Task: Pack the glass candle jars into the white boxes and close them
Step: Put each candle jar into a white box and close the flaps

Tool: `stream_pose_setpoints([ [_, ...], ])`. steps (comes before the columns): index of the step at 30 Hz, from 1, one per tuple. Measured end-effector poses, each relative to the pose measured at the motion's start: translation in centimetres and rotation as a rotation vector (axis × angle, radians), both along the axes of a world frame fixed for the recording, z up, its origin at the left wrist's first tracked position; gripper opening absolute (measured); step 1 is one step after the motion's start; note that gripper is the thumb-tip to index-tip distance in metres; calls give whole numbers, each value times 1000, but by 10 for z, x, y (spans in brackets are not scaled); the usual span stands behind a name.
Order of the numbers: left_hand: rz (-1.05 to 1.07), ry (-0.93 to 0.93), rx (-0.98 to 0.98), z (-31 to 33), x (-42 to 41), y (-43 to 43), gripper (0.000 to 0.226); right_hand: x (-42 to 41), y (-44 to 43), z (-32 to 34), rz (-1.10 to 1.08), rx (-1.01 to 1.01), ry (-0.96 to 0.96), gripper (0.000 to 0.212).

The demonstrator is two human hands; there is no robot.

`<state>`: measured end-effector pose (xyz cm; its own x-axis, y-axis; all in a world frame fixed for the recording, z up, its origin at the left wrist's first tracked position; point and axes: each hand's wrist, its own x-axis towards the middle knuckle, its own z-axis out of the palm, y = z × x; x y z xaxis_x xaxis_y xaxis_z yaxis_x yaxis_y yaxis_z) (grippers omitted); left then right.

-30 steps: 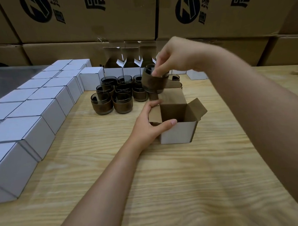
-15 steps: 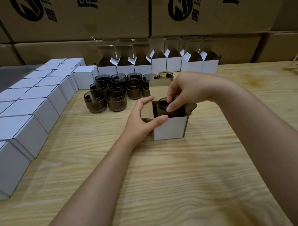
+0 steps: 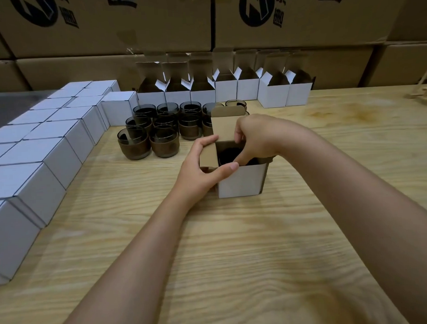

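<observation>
The jar (image 3: 229, 154), aloft a second ago, now sits in the box (image 3: 242, 184), gripped by the left hand (image 3: 203, 169) while the right hand (image 3: 254, 138) curls onto its lid (image 3: 227, 126), so closing comes next.

This looks like a packing room or storeroom. Big brown boxes (image 3: 106, 25) with black marks are piled up at the back. Lots of small white boxes (image 3: 38, 153) and glass jars (image 3: 163, 144) sit on a wooden table (image 3: 235, 258).

Wooden table (image 3: 235, 258) with white boxes (image 3: 50, 153) and glass jars (image 3: 164, 144).
</observation>
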<state>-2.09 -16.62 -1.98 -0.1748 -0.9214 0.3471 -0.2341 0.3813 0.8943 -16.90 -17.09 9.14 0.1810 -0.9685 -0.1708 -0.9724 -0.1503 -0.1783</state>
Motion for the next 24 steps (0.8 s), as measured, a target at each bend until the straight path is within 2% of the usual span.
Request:
stream_pose_setpoints([
  [2,1,4,-8,0,-1,0,68,-2,-1,0,-1,8,-11,52],
  [4,-2,26,-8,0,-2,0,68,-11,-2,-4,-27,-29,-238,48],
  [5,-5,38,-4,0,-2,0,68,-16,-1,-8,-50,-135,-447,35],
  [7,-11,44,-1,-1,-1,0,67,-29,-2,-23,-224,-534,-915,9],
  [8,-11,43,-3,-1,-1,0,67,-35,-2,-33,-372,-714,-1148,13],
  [9,-10,40,-6,-1,-1,0,67,-41,-1,-43,-501,-783,-1368,17],
  [10,-10,40,-6,-1,-1,0,67,-43,0,-53,-584,-741,-1563,17],
  [12,-14,40,-6,-1,-1,0,67,-39,4,-77,-621,-481,-1799,13],
  [14,-15,38,-5,0,-1,0,67,-29,4,-95,-571,-227,-1882,19],
  [17,-12,57,-3,-1,-2,1,67,-19,7,-104,-401,-45,-1770,37],
  [19,-16,75,-3,0,-2,1,68,-19,9,-102,-294,19,-1724,33],
  [24,-69,126,23,2,-4,2,75,-20,8,-102,-268,13,-1721,26],
])
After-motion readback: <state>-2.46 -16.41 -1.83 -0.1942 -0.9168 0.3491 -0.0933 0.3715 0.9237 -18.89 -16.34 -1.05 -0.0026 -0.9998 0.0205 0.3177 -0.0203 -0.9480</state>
